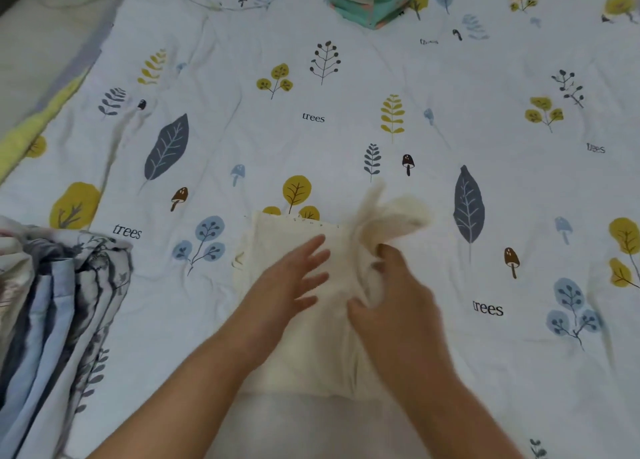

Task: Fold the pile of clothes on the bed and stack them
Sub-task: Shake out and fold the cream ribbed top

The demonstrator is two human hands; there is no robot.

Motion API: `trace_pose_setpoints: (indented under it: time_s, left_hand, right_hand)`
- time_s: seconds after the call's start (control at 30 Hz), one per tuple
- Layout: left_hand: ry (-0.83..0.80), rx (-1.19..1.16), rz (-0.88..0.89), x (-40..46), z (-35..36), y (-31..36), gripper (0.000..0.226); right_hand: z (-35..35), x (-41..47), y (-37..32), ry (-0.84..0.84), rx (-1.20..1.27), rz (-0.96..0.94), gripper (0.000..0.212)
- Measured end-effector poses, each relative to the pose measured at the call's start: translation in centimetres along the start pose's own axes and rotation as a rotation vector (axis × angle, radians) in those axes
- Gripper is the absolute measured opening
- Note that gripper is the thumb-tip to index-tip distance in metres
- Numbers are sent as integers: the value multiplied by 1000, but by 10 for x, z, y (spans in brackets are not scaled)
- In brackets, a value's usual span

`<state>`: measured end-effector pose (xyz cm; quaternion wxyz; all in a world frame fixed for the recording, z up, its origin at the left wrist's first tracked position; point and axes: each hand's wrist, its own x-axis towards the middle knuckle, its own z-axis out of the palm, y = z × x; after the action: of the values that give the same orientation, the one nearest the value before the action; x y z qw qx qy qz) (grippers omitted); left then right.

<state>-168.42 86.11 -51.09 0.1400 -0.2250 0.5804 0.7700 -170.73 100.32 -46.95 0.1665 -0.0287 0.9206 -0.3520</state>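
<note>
Your left hand [294, 278] lies flat with fingers straight and slightly spread, pressing on the cream garment [311, 320] at lower centre of the frame. Your right hand [398, 302] sits just beside it on the garment's right side, fingers curled into the cloth and gripping a bunched fold; the part above that hand is lifted and blurred. The garment rests on the bedsheet [346, 77], its top edge straight, small dark marks along it too small to read.

Writing: the word "trees" is printed on the sheet several times, near centre, left of the garment, right of your right hand, and at the far right edge. The sheet is white with leaves, yellow trees, blue trees and brown mushrooms.

Lower left of the frame: a rumpled pile of cloth [52, 302], pale blue with dark grey leaf print, well apart from the garment. Top centre: a folded teal item [374, 1] with a white label, text unreadable. Upper left: a yellow-green strip [34, 126] at the sheet's edge.
</note>
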Motion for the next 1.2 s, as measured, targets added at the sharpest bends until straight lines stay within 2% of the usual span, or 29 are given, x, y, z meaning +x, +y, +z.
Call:
trace_pose_setpoints:
  time_s: [0.07, 0.1, 0.17, 0.2, 0.27, 0.37, 0.4, 0.47, 0.53, 0.57, 0.6, 0.67, 0.7, 0.73, 0.83, 0.9, 1.0, 1.07, 1.13, 1.2]
  left_hand:
    - [-38, -255, -32, 1, -16, 8, 47]
    - [-1, -324, -60, 2, -25, 10, 48]
    - [126, -305, -140, 2, -39, 8, 45]
    - [183, -212, -170, 3, -44, 5, 40]
    - [277, 39, -170, 7, -51, -4, 33]
    - [342, 416, -76, 15, -53, -15, 42]
    - [348, 474, -41, 17, -53, -16, 40]
    - [330, 431, 17, 20, -55, -16, 36]
    - [397, 454, 56, 23, -60, -17, 35]
    - [492, 585, 68, 24, -63, -19, 40]
    - [605, 755, 68, 23, -66, -22, 51]
    - [729, 970, 93, 20, -64, -30, 70]
    - [708, 992, 92, 17, -59, -35, 73]
    - [651, 993, 66, 14, -54, -42, 75]
    - [448, 1066, -35, 9, -47, -64, 79]
    - [405, 1085, -56, 9, -50, -68, 81]
    - [463, 1028, -84, 9, -52, -60, 82]
    - [490, 928, -164, 9, -51, -54, 84]
    - [411, 847, -198, 8, -53, -49, 88]
    - [338, 761, -139, 7, -57, -46, 92]
  right_hand:
    - [27, -7, -20, -120, -7, -96, 69]
    - [40, -11, -27, -209, 10, -124, 70]
    - [57, -17, -33, -359, 40, -165, 64]
    - [61, -19, -32, -383, 48, -185, 58]
    - [63, -19, -25, -327, -12, -198, 50]
    - [63, -21, -9, -284, -281, -165, 44]
    - [63, -24, -6, -329, -353, -180, 39]
    - [66, -30, -2, -433, -394, -266, 36]
    - [67, -34, 3, -514, -283, -345, 37]
    - [67, -34, 6, -510, -166, -349, 36]
    - [66, -33, 8, -457, -53, -324, 36]
    - [66, -26, 17, -197, 34, -238, 43]
    - [69, -21, 24, -75, -15, -201, 45]
    - [73, -16, 30, -26, -103, -158, 48]
    - [93, -8, 52, -123, -373, -12, 66]
    - [103, -9, 59, -171, -443, 13, 68]
    - [103, -5, 65, -149, -320, -14, 70]
    - [93, 1, 67, -60, -164, 40, 71]
    - [83, 9, 67, -35, 17, 169, 72]
    - [79, 15, 65, -119, 116, 225, 76]
